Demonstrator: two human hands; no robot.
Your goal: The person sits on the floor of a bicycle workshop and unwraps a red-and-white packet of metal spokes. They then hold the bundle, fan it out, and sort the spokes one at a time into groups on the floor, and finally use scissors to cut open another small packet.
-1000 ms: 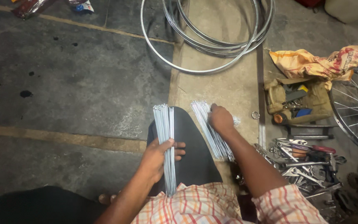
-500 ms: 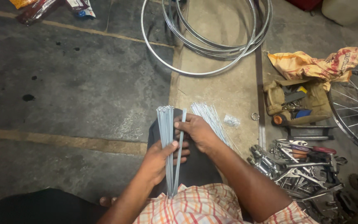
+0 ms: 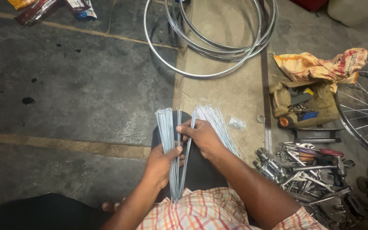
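My left hand [image 3: 163,159] is closed around a bundle of spokes [image 3: 167,140], thumb across the front, the rods standing upright on my dark-trousered knee [image 3: 201,170] and fanning a little at the top. My right hand [image 3: 201,135] sits just beside it, fingers pinching a few single spokes [image 3: 185,162] drawn off from the bundle; these run down to meet the others at the hem of my checked shirt [image 3: 209,211]. Under that hand's wrist a second bundle [image 3: 220,125] lies slanted across the knee, its heads pointing up and away from me.

Beyond the knee is the concrete floor [image 3: 77,93]. Just right of the second bundle lies a small clear bag of little metal parts [image 3: 237,123], and near it a small ring [image 3: 260,119]. At the floor's far edge, straight ahead, several bare metal rims [image 3: 211,47] are stacked loosely, overlapping. Toward the right edge an open tool bag [image 3: 305,106] lies under a crumpled yellow-orange cloth [image 3: 320,64]. Nearer me on that side is a heap of spanners and screwdrivers [image 3: 307,170]. A spoked wheel [image 3: 365,110] is cut off by the right edge. In the far left corner lie some snack wrappers [image 3: 47,8]. Dark spots mark the floor on the left.
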